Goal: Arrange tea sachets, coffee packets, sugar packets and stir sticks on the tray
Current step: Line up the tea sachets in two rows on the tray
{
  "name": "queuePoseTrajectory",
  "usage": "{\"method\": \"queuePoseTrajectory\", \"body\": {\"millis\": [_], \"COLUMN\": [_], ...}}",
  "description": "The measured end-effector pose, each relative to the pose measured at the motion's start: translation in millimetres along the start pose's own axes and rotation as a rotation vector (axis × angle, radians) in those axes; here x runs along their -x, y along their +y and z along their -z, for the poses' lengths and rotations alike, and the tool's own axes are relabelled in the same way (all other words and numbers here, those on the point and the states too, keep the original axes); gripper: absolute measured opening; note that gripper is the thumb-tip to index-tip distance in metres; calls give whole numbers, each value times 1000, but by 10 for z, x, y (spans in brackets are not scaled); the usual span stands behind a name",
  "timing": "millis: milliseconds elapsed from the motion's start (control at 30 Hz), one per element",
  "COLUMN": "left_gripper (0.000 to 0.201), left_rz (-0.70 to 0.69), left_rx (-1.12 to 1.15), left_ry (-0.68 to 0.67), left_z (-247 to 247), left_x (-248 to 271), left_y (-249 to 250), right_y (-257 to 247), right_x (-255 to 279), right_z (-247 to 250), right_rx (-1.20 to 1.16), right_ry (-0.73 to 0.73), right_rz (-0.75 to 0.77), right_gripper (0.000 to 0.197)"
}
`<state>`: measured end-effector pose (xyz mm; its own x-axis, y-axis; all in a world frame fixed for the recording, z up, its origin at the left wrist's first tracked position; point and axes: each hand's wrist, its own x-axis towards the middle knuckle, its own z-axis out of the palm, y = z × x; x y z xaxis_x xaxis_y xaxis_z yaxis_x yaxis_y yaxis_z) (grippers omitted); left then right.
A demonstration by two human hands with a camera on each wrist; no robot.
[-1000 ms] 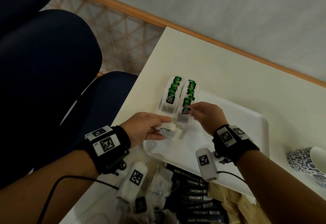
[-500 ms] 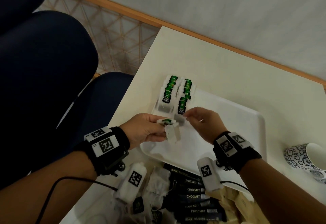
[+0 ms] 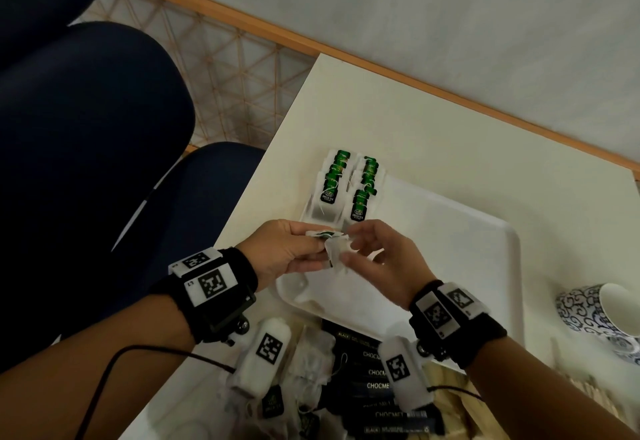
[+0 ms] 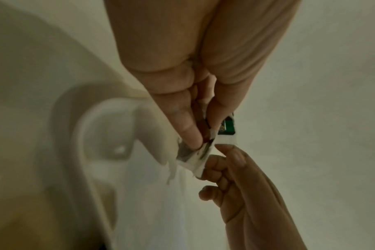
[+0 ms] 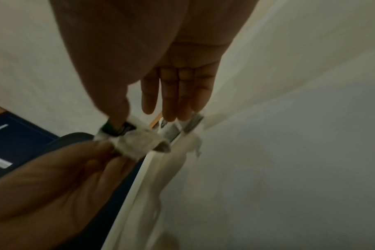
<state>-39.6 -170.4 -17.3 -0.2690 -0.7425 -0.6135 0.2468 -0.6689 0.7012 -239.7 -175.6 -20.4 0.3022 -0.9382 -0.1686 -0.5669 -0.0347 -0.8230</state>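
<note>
A white tray lies on the cream table. Two overlapping rows of green-tagged tea sachets fill its far left corner. Just in front of them my left hand pinches a small bunch of tea sachets between thumb and fingers. My right hand meets it from the right and pinches the same bunch. In the left wrist view the sachet paper sits between both hands' fingertips. In the right wrist view my right thumb lies on the green tag.
Loose tea sachets, black coffee packets and tan paper packets lie in a heap at the table's near edge. A blue-patterned cup stands right of the tray. A dark blue chair is on the left.
My right hand has left the right row of sachets and come back to the left hand, where it now pinches the bunch. The left hand stayed almost still.
</note>
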Motion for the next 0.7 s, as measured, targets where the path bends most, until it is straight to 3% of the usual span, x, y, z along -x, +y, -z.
{"method": "queuePoseTrajectory", "body": {"millis": [67, 133, 267, 467, 700], "left_gripper": [24, 22, 19, 15, 9], "left_rz": [-14, -14, -19, -38, -136], "left_rx": [24, 27, 20, 48, 1], "left_ry": [13, 20, 45, 84, 245], "left_z": [-28, -56, -55, 32, 147], "left_x": [3, 4, 5, 54, 69], "left_y": [-13, -37, -45, -5, -21], "right_y": [-21, -8, -32, -67, -148], "right_x": [82, 106, 49, -71, -208], "right_z": [-80, -179, -189, -25, 96], "right_rx": [39, 123, 142, 156, 162], "right_ry": [-52, -55, 71, 52, 30], "right_rz": [39, 81, 118, 38, -9], "right_gripper": [56, 62, 31, 25, 20]}}
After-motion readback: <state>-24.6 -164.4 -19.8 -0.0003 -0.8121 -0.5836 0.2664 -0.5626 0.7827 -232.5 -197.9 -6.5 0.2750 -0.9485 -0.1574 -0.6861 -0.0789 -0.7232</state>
